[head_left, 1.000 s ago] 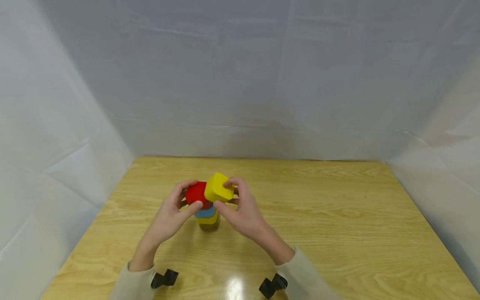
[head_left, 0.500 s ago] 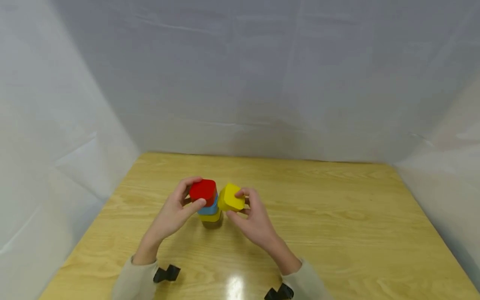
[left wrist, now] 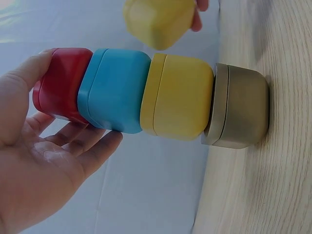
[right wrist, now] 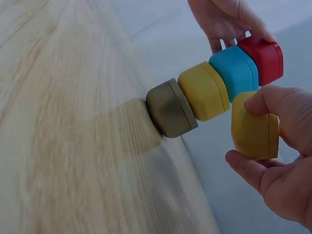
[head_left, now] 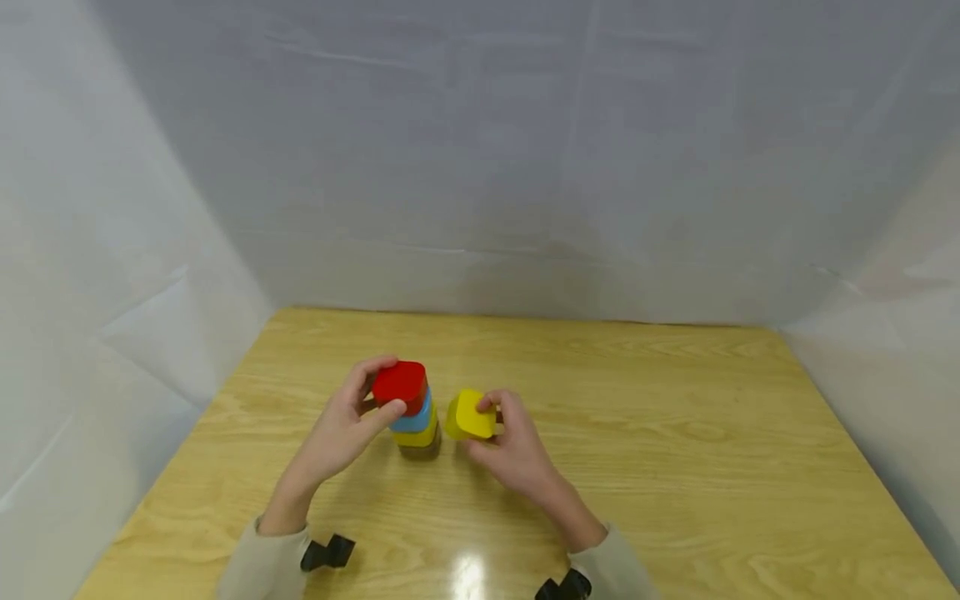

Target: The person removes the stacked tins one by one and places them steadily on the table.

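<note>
A tower of small lidded boxes with rounded corners stands on the table. From the bottom up it has a gold-brown box [left wrist: 243,107], a yellow box [left wrist: 183,97], a blue box [left wrist: 119,90] and a red box [left wrist: 66,83]. My left hand [head_left: 336,433] grips the red box at the top between thumb and fingers, with some fingertips reaching down beside the blue one. Right of the tower, my right hand [head_left: 517,450] pinches a second yellow box [right wrist: 251,126] by its sides. In the right wrist view that box is off the table, apart from the tower.
The wooden table [head_left: 637,467] spreads around the tower, mostly to its right. White sheeting [head_left: 525,167] rises behind the table's back edge and along both sides. A black mount [head_left: 327,553] sits at the left cuff.
My right hand has moved the second yellow box right and down, away from the red box it overlapped earlier. My left hand stays on the red box.
</note>
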A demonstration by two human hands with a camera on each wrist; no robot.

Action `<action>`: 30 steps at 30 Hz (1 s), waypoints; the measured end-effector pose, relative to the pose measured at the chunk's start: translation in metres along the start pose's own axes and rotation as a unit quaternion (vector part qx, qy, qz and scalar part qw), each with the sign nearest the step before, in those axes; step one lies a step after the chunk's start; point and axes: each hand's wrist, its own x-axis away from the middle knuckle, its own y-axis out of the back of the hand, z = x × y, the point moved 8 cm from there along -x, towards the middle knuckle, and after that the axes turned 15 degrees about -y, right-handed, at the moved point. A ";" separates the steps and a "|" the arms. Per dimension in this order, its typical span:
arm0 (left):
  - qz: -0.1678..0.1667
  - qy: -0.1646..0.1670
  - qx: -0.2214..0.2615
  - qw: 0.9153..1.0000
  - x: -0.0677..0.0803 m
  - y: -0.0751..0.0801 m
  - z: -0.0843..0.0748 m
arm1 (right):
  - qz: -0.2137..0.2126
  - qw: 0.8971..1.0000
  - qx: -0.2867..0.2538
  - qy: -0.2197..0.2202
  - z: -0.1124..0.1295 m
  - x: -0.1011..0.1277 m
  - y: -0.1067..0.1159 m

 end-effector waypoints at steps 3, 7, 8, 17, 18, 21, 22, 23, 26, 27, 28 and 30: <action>-0.001 -0.001 0.000 1.000 0.001 0.001 0.000 | 0.007 1.000 0.025 -0.014 -0.005 0.000 0.001; -0.003 -0.005 -0.005 1.000 0.002 0.002 -0.002 | 0.011 0.997 0.066 -0.033 -0.011 -0.001 0.003; -0.004 -0.004 -0.005 1.000 0.002 0.002 -0.003 | 0.011 0.996 0.075 -0.036 -0.012 -0.001 0.003; 0.001 -0.001 -0.003 1.000 0.005 0.001 -0.005 | 0.022 0.987 0.147 -0.054 -0.023 0.001 0.001; 0.000 -0.002 -0.003 1.000 0.005 0.000 -0.005 | 0.022 0.986 0.155 -0.054 -0.024 0.001 0.001; -0.001 -0.001 -0.004 1.000 0.005 0.000 -0.004 | 0.022 0.984 0.170 -0.049 -0.026 0.001 0.000; -0.001 0.000 -0.006 1.000 0.005 0.000 -0.004 | 0.022 0.983 0.174 -0.046 -0.027 0.001 0.000; -0.002 0.000 -0.006 1.000 0.005 0.000 -0.004 | 0.021 0.983 0.178 -0.045 -0.027 0.001 0.000; -0.002 0.004 -0.008 1.000 0.005 0.000 -0.004 | 0.017 0.980 0.193 -0.043 -0.028 0.001 0.000; -0.001 0.004 -0.007 1.000 0.005 0.000 -0.004 | 0.015 0.979 0.199 -0.043 -0.029 0.001 0.000; -0.001 0.003 -0.006 1.000 0.005 0.000 -0.004 | 0.014 0.978 0.203 -0.046 -0.029 0.002 0.000; 0.000 0.000 -0.006 1.000 0.006 -0.001 -0.004 | 0.010 0.975 0.215 -0.048 -0.031 0.002 0.001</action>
